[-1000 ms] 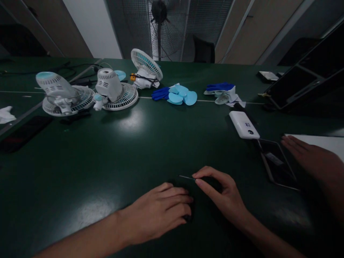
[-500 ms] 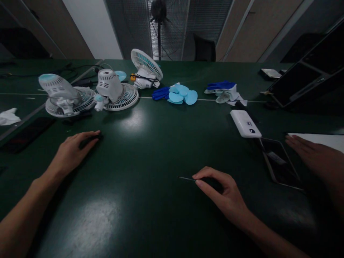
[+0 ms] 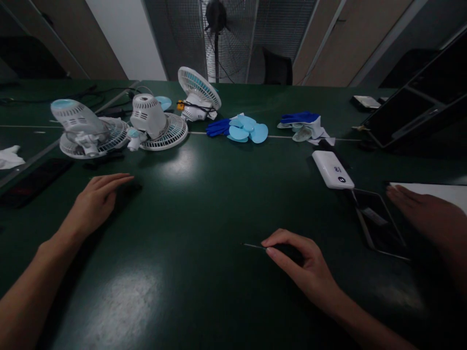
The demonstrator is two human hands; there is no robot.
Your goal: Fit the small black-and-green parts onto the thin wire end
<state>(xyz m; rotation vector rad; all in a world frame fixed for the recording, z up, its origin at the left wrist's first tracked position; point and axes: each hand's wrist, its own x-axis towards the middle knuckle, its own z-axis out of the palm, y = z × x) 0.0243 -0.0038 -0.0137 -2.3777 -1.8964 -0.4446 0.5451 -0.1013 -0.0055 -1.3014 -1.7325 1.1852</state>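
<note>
green table (image 3: pixel 197 209) | left hand (image 3: pixel 95 198): fingers outstretched, unclenched, near small dark object (image 3: pixel 137 187) | right hand (image 3: pixel 310 270): curled, screwdriver (image 3: pixel 291 253) pinched, tip pointed left

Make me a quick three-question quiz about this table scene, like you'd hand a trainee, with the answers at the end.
1. What is pinched between the thumb and fingers of the wearer's right hand?
2. True or false: the light-blue fan blade beside the blue glove lies apart from the wearer's left hand.
3. How many white fans with grilles can be seen on the green table?

Key:
1. A thin-shafted tool with a dark handle, probably a screwdriver.
2. True.
3. Three: two with grilles face down, one with its grille tilted up.
</note>
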